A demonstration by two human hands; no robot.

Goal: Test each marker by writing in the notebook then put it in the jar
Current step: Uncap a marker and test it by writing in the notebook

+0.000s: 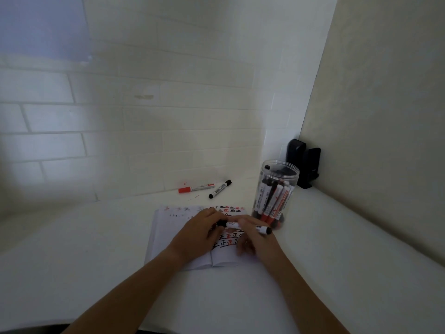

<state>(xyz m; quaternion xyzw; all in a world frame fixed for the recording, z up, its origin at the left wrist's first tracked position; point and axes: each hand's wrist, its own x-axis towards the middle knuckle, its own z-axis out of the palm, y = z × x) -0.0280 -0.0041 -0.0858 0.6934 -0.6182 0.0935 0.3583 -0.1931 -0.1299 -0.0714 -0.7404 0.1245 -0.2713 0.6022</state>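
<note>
An open notebook (168, 237) lies on the white table, its right page covered with red and black written marks. Above it I hold a black-capped marker (232, 224) level with both hands. My left hand (197, 233) pinches its left end at the cap. My right hand (252, 239) grips the barrel toward the right end. A clear plastic jar (277, 189) holding several markers stands just right of the notebook, its mouth open. A red marker (195, 188) and a black marker (220, 188) lie on the table behind the notebook.
A tiled wall rises behind the table and a beige wall (385, 116) closes the right side. A black device (304, 162) stands in the corner behind the jar. Small red ink spots mark the table near the red marker.
</note>
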